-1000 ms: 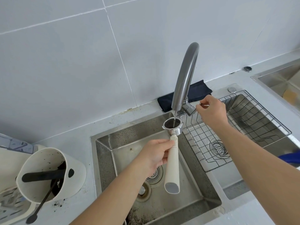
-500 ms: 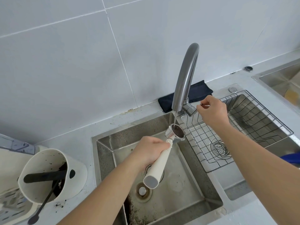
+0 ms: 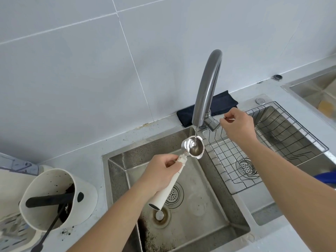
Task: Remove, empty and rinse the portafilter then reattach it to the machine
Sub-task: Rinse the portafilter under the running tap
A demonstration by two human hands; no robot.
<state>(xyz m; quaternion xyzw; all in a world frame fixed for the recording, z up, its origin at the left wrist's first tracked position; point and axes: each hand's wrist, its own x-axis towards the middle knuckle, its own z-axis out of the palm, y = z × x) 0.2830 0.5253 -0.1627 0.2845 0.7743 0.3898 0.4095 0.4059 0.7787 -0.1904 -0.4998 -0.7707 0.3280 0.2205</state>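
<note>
My left hand (image 3: 161,174) grips the white handle of the portafilter (image 3: 194,147) over the left sink basin (image 3: 214,211). Its steel basket sits directly under the curved faucet spout (image 3: 206,88), tilted with its mouth toward me. A thin stream of water falls into the basket. My right hand (image 3: 237,124) pinches the faucet's lever, which its fingers hide, beside the faucet base (image 3: 211,122). The espresso machine is not in view.
A white knock box (image 3: 54,199) with a black bar, coffee grounds and a black brush stands left of the sink. A wire rack (image 3: 272,146) fills the right basin. A dark cloth (image 3: 216,104) lies behind the faucet. Grounds speckle the left basin's front.
The portafilter's handle swung down and to the left, tipping the basket from level to tilted toward me. The dark water has gone and the basket's inside now looks shiny. My right hand stayed at the lever.
</note>
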